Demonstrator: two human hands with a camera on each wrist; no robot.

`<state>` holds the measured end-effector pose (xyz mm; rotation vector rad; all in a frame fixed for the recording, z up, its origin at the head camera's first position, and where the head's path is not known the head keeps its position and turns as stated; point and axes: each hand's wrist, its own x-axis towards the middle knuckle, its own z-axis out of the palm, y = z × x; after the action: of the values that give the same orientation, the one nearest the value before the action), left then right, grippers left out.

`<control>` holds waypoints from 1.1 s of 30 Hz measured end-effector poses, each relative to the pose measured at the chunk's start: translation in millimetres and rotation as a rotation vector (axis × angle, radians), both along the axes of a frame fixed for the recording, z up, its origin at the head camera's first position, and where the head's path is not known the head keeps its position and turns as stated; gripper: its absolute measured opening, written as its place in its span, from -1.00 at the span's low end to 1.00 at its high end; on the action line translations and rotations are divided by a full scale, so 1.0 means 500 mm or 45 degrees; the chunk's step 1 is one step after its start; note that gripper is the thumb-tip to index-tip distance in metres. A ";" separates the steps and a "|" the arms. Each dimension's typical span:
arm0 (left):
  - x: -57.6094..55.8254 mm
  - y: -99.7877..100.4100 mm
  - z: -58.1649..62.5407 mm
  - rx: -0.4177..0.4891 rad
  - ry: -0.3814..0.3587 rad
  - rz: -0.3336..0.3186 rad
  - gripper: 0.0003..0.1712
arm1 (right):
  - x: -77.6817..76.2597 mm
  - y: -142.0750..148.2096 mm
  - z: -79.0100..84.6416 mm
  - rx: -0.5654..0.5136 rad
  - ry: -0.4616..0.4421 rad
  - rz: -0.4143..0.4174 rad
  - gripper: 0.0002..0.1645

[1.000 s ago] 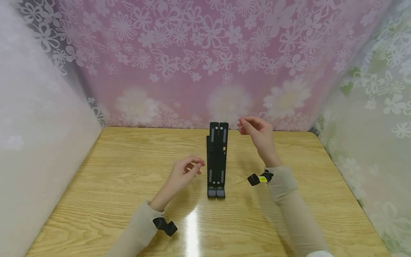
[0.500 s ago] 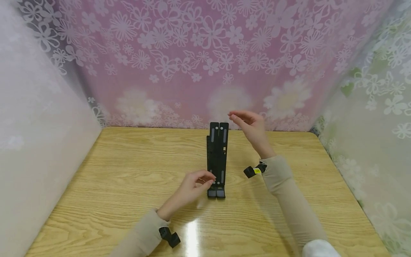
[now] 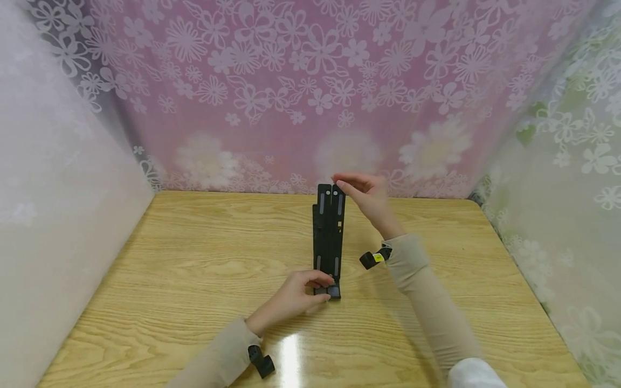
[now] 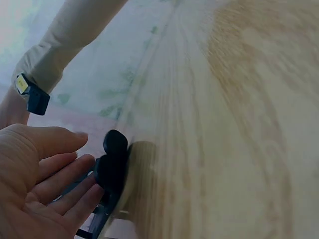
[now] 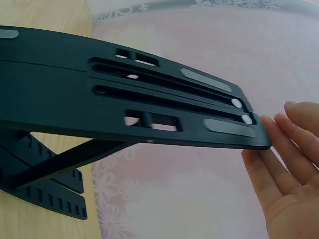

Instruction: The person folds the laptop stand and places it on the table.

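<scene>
Left hand (image 3: pixel 295 291) and right hand (image 3: pixel 372 200) have neared two ends of one stand (image 3: pixel 329 237).

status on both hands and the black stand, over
Left hand at lower lip, right hand at upper end, neither gripping. Black stand propped aslant on wooden table. No obstruction seen.

The person's left forearm in a long beige fabric sleeve (image 3: pixel 218 350) and right forearm in a matching sleeve (image 3: pixel 432 307) angle inward. Of the 2 hands, the bare left hand (image 3: pixel 296 293) is nearer the body, palm partly turned inward, its fingers (image 4: pixel 70 181) gently bent and its thumb (image 4: pixel 55 141) spaced from them. The bare right hand (image 3: pixel 371 200) reaches farther forward, pointing leftward, fingers extended, thumb apart.
</scene>
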<state>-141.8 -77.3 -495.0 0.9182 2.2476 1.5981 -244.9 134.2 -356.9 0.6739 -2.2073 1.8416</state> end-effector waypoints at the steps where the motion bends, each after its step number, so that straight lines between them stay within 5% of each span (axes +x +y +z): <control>1: -0.001 0.000 -0.005 -0.013 -0.003 -0.003 -0.65 | -0.001 -0.001 -0.003 0.003 -0.009 0.012 -0.67; 8: -0.006 -0.003 -0.025 -0.060 -0.043 -0.017 -0.60 | -0.004 -0.004 -0.019 0.016 -0.025 0.084 -0.64; 13: -0.009 0.000 -0.039 -0.071 0.059 -0.011 -0.63 | -0.005 -0.004 -0.025 0.012 -0.010 0.088 -0.66; 19: -0.005 0.010 -0.049 -0.101 0.156 0.046 -0.71 | -0.006 -0.006 -0.029 -0.003 -0.012 0.094 -0.66; 33: 0.015 0.028 -0.062 -0.072 0.180 0.219 -0.77 | -0.006 -0.009 -0.029 -0.021 -0.029 0.075 -0.67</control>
<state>-134.2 -63.6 -525.8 0.8691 2.5166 1.5738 -247.7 129.6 -371.2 0.7262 -2.2061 1.9030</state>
